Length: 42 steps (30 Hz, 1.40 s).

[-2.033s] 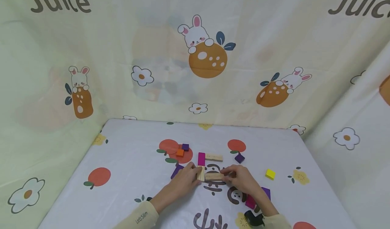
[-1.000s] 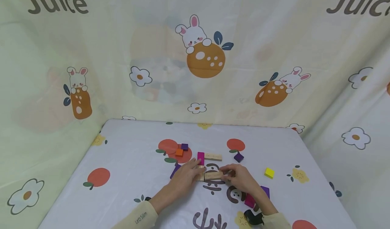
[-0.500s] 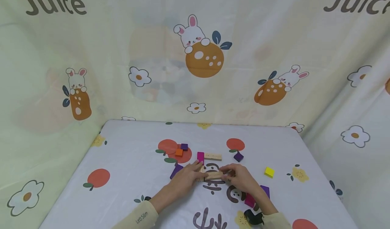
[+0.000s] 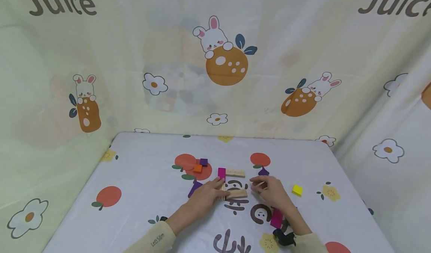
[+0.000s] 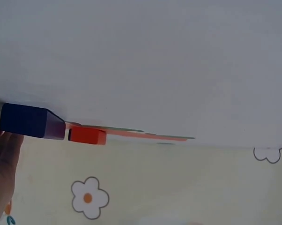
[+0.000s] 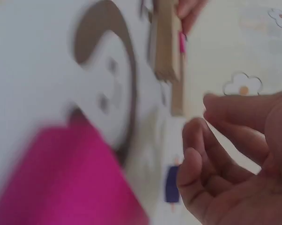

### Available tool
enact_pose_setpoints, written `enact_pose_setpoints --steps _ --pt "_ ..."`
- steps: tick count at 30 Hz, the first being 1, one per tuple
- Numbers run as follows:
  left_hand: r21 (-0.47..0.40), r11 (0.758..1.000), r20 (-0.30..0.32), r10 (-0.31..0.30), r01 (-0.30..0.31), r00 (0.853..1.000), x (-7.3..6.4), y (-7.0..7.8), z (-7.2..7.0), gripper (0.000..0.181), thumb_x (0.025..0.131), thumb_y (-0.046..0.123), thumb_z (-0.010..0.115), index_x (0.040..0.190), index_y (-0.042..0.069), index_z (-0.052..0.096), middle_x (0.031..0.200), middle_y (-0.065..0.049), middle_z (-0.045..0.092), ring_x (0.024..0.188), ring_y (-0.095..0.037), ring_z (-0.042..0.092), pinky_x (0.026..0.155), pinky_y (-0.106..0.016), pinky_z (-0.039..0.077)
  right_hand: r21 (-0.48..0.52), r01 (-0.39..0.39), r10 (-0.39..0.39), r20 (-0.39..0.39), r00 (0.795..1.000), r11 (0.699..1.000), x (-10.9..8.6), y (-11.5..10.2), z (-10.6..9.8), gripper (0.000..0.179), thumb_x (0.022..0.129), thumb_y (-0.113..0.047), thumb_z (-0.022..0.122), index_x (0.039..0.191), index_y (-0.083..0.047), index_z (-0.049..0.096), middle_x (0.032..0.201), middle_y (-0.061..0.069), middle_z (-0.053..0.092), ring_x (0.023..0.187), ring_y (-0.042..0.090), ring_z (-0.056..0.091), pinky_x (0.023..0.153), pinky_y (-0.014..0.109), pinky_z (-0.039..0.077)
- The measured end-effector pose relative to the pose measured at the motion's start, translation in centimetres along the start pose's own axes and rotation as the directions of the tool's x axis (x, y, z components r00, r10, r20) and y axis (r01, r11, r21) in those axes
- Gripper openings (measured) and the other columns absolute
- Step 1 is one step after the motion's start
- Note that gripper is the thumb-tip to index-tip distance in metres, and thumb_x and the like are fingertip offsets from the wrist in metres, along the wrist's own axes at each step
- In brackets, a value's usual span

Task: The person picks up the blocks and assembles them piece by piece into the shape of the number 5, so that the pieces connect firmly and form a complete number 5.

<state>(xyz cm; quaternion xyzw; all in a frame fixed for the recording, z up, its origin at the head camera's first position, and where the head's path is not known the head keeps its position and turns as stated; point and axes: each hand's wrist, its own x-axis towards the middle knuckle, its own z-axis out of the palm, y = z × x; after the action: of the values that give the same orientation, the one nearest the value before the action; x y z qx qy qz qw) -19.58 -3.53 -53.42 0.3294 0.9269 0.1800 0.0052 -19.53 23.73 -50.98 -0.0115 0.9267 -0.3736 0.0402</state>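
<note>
My left hand [image 4: 201, 198] lies across the left side of a small layout of blocks, fingers spread and fairly straight. Its fingertips touch the pink block [image 4: 221, 172] and the upright-lying wooden block [image 4: 222, 187], while the thumb reaches the left end of the near wooden block [image 4: 237, 194]. A far wooden block [image 4: 235, 173] extends right from the pink one. My right hand [image 4: 272, 193] is just right of the near block, fingers loosely bent and apart from it. In the right wrist view that hand [image 6: 225, 159] holds nothing, with the wooden block's end [image 6: 166, 70] beyond its fingertips.
A purple block [image 4: 194, 189] lies left of the left hand. Orange [image 4: 198, 169] and dark purple [image 4: 203, 162] cubes sit behind it. Another purple block [image 4: 264, 172] is behind the right hand. A yellow block [image 4: 297, 190] lies right; a magenta block [image 4: 277, 218] sits beside the right forearm.
The right hand has let go of the near wooden block's right end and moved slightly right and back. The left hand's fingers spread over the blocks earlier and now stay there.
</note>
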Motion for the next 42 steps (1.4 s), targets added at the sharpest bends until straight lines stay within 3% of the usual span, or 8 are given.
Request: enact_pose_setpoints --steps 5,8,17,22,29,42 --pt "-0.012 1.0 -0.025 0.007 -0.008 1.0 0.1 0.1 -0.1 0.035 0.106 0.011 0.061 0.133 0.028 0.075 0.16 -0.009 0.055 0.152 -0.031 0.051 0.118 -0.048 0.049 0.011 -0.004 0.006 -0.123 0.992 1.0 1.3 0.8 -2.6 0.027 0.097 -0.008 0.074 0.123 -0.003 0.076 0.111 0.015 0.076 0.094 0.024 0.07 0.066 0.024 0.053" --pt "-0.017 1.0 -0.033 0.005 -0.006 0.999 0.0 0.1 -0.2 0.035 0.105 0.011 0.063 0.133 0.027 0.075 0.159 -0.01 0.057 0.151 -0.032 0.052 0.117 -0.048 0.05 0.009 -0.006 0.007 -0.159 0.987 1.0 2.1 1.6 -3.4 0.029 0.096 -0.006 0.074 0.124 0.001 0.074 0.115 0.02 0.076 0.094 0.027 0.073 0.064 0.022 0.054" --pt "-0.016 1.0 -0.031 -0.006 0.005 0.999 -0.1 0.1 -0.3 0.035 0.105 0.01 0.062 0.134 0.027 0.075 0.16 -0.009 0.056 0.151 -0.031 0.051 0.116 -0.047 0.051 0.034 -0.104 0.108 -0.117 0.987 0.994 3.5 3.0 -3.8 0.042 0.094 -0.012 0.078 0.132 0.004 0.069 0.13 0.025 0.072 0.097 0.029 0.074 0.066 0.025 0.055" --pt "-0.019 1.0 -0.022 -0.013 0.012 1.0 -0.1 0.0 0.0 0.036 0.106 0.009 0.061 0.135 0.028 0.074 0.161 -0.007 0.054 0.153 -0.029 0.05 0.118 -0.047 0.049 0.044 -0.153 0.157 -0.092 0.983 0.987 3.8 3.8 -3.2 0.049 0.092 -0.017 0.083 0.134 0.004 0.068 0.133 0.025 0.071 0.105 0.033 0.073 0.074 0.031 0.059" --pt "-0.018 1.0 -0.032 0.001 -0.002 0.999 -0.1 -0.1 0.1 0.037 0.106 0.008 0.061 0.135 0.028 0.074 0.161 -0.007 0.055 0.153 -0.03 0.05 0.119 -0.048 0.048 0.021 -0.172 0.173 -0.107 0.979 0.985 4.3 4.2 -2.1 0.054 0.089 -0.019 0.086 0.135 0.003 0.068 0.133 0.027 0.07 0.11 0.037 0.07 0.088 0.042 0.062" --pt "-0.033 0.999 -0.012 -0.024 0.023 1.0 -0.1 0.2 -0.2 0.037 0.107 0.008 0.059 0.135 0.027 0.074 0.161 -0.006 0.055 0.154 -0.03 0.048 0.121 -0.049 0.045 -0.021 -0.179 0.175 -0.105 0.979 0.984 4.8 3.5 -2.0 0.05 0.09 -0.017 0.085 0.132 0.005 0.069 0.128 0.029 0.07 0.109 0.039 0.067 0.095 0.049 0.059"
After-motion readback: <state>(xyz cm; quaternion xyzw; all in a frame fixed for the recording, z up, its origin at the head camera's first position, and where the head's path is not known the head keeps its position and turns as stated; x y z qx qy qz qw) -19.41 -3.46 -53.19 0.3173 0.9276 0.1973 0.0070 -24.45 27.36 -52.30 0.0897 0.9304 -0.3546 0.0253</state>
